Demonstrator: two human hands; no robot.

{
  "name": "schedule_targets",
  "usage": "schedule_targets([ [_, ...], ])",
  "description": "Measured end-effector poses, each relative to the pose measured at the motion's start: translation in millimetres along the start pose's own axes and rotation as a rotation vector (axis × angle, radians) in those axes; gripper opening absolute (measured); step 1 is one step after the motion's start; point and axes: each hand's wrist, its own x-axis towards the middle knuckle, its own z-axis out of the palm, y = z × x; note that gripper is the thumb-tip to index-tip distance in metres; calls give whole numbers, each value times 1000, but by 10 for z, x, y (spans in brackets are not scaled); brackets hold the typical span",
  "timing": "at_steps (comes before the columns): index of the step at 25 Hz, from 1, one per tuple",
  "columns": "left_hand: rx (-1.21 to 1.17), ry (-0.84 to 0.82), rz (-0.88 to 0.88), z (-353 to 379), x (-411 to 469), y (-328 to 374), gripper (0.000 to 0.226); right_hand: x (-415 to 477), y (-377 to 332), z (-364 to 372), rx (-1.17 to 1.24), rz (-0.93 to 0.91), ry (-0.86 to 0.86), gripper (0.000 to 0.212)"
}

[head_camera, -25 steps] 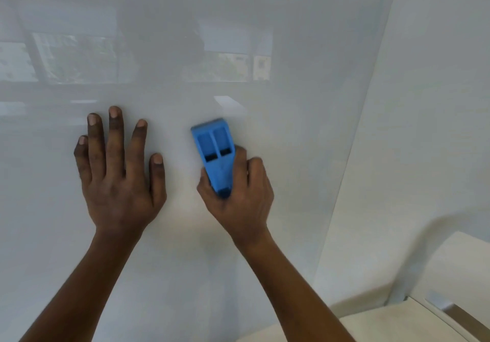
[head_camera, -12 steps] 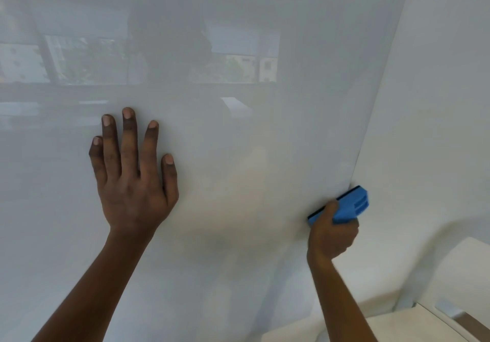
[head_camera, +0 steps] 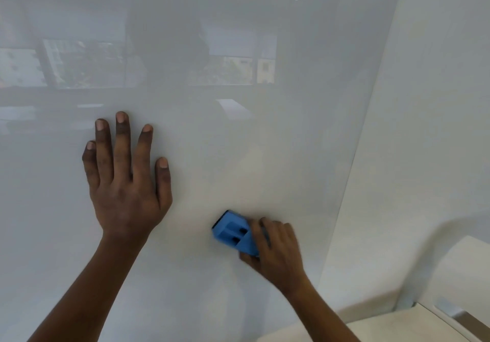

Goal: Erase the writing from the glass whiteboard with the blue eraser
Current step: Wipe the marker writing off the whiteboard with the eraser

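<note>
The glass whiteboard (head_camera: 238, 50) fills most of the view, glossy and pale, mirroring windows; I see no writing on it. My left hand (head_camera: 124, 180) rests flat on the glass at centre left, fingers spread and pointing up. To its lower right, my right hand (head_camera: 275, 249) grips the blue eraser (head_camera: 233, 233), which is pressed against the board and tilted toward the upper left. The hand covers the eraser's right end and is slightly blurred.
The board's right edge (head_camera: 355, 169) runs down beside a plain white wall (head_camera: 429, 103). A pale, cream-coloured piece of furniture (head_camera: 413, 323) sits at the bottom right corner, below the wall.
My right hand swept the eraser from the board's centre out to its right edge, then back left and lower on the glass. The left hand stays flat on the board.
</note>
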Motion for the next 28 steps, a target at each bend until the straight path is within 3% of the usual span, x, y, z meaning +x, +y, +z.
schedule_targets([
  [2, -6, -3, -5, 3, -1, 7, 55, 49, 320, -84, 69, 337, 93, 64],
  [5, -2, -2, -5, 14, 4, 23, 55, 366, 630, -251, 305, 1136, 330, 65],
  [7, 7, 1, 0, 23, 6, 32, 55, 698, 736, -344, 391, 1440, 457, 52],
  [8, 11, 3, 0, 26, 5, 36, 56, 858, 724, -374, 387, 1464, 484, 48],
  [10, 15, 7, -3, 24, 5, 42, 56, 1129, 518, -397, 330, 1311, 492, 53],
  [13, 15, -2, -8, 16, 7, 36, 54, 1335, -87, -394, 275, 854, 374, 66],
  [16, 2, -20, -13, -2, 9, 22, 54, 1230, -441, -299, 172, 311, 206, 62],
  [18, -4, -20, -7, -8, 15, 13, 54, 1157, -296, -281, 105, 159, 192, 60],
  [20, -5, -18, -14, -6, 22, 19, 53, 1122, 66, -306, 78, 299, 273, 63],
  [23, 6, -13, -20, 8, 23, 46, 53, 1362, 718, -551, 175, 901, 468, 65],
  [25, 17, -10, -17, 11, 28, 48, 53, 1658, 961, -684, 264, 1192, 541, 64],
  [26, 20, -8, -17, 8, 25, 48, 53, 1791, 965, -696, 260, 1233, 549, 66],
  [28, 22, -5, -21, 5, 21, 56, 52, 1976, 730, -651, 187, 1111, 551, 72],
])
